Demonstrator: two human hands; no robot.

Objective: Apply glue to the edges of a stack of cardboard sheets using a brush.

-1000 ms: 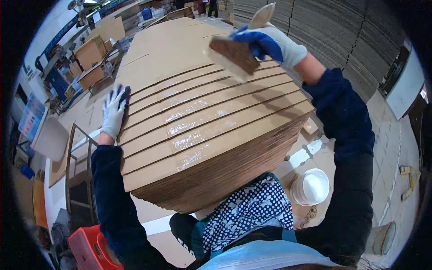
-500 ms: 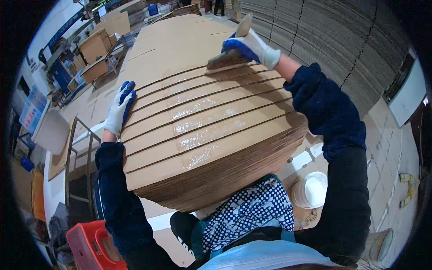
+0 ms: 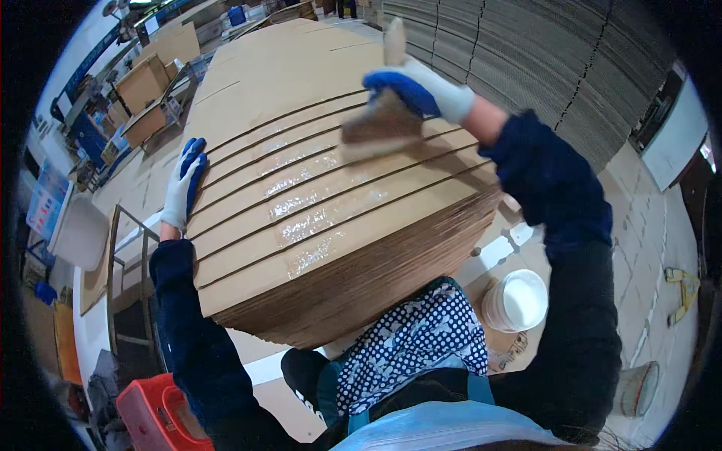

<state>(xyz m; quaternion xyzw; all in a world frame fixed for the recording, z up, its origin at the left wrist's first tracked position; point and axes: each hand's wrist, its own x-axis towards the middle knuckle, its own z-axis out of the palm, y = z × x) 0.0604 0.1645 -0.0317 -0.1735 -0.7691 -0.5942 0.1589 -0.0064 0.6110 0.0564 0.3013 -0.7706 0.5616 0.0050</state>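
Observation:
A tall stack of flat brown cardboard sheets (image 3: 248, 295) fills the middle, its top sheets fanned out in steps. Wet, glossy glue (image 3: 301, 203) runs in a band across the stepped strips. My right hand (image 3: 417, 86), in a white and blue glove, grips a wide brush (image 3: 382, 129) by its handle. The brush's bristles are over the strips near the right side, blurred by motion; whether they touch I cannot tell. My left hand (image 3: 184, 184), gloved the same way, lies along the left edge of the stack with its fingers stretched forward, holding nothing.
A white bucket (image 3: 517, 302) stands on the floor right of my lap. At lower left is a red plastic stool (image 3: 154, 410), with a metal frame (image 3: 113, 278) beyond it. Stacked cardboard (image 3: 519, 52) rises at the far right. A clear container (image 3: 638, 389) sits lower right.
My right hand has brought the brush nearer to me and tilted it more upright. The view has shifted slightly; my left hand stays at the stack's edge.

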